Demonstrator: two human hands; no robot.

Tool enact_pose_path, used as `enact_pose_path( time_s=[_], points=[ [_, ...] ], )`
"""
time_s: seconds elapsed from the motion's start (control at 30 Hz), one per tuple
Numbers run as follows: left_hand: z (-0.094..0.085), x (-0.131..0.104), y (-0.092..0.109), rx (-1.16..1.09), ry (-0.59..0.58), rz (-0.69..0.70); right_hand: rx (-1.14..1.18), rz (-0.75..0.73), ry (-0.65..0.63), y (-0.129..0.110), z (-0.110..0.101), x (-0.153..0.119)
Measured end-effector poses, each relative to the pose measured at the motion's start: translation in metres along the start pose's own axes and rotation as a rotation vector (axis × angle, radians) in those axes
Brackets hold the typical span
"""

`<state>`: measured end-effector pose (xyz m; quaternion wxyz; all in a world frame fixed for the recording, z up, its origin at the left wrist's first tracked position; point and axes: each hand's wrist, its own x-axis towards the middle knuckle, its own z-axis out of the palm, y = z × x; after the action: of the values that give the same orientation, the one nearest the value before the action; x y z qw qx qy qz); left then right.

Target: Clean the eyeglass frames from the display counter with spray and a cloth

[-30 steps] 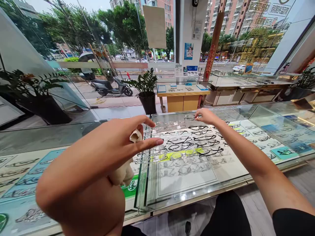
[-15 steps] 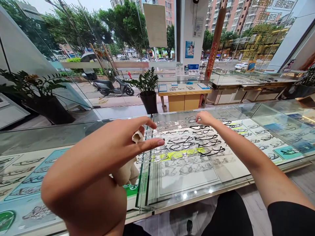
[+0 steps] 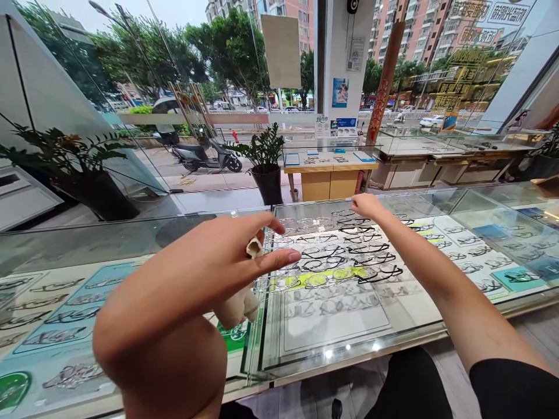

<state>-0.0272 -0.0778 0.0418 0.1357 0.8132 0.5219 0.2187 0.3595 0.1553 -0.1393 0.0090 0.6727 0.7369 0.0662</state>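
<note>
We reach over eyeglasses [image 3: 379, 272]
Left hand [image 3: 227, 250] grips cloth [image 3: 236, 308], thumb apart; right hand [image 3: 365, 205] curled, hold unclear; moving needs care.

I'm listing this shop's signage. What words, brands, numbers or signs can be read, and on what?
"致…": green lettering, below left of the blue poster; rest unclear.
"防蓝光眼镜", probably: mirrored window lettering; the rest unclear.
Poster, pillar notice, green card: too small or blurred.
</note>
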Motion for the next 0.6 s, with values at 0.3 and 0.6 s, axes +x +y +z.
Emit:
enact_pose_path(
  time_s=[0.3,0.6],
  points=[
    [0.001,-0.003,-0.012,-0.013,-0.052,0.046,0.013,0.054,-0.136,-0.023,0.012,0.028],
    [0.000,-0.011,-0.002,-0.091,-0.122,0.079,0.249,0.072,0.088,-0.033,-0.042,-0.010]
  ],
)
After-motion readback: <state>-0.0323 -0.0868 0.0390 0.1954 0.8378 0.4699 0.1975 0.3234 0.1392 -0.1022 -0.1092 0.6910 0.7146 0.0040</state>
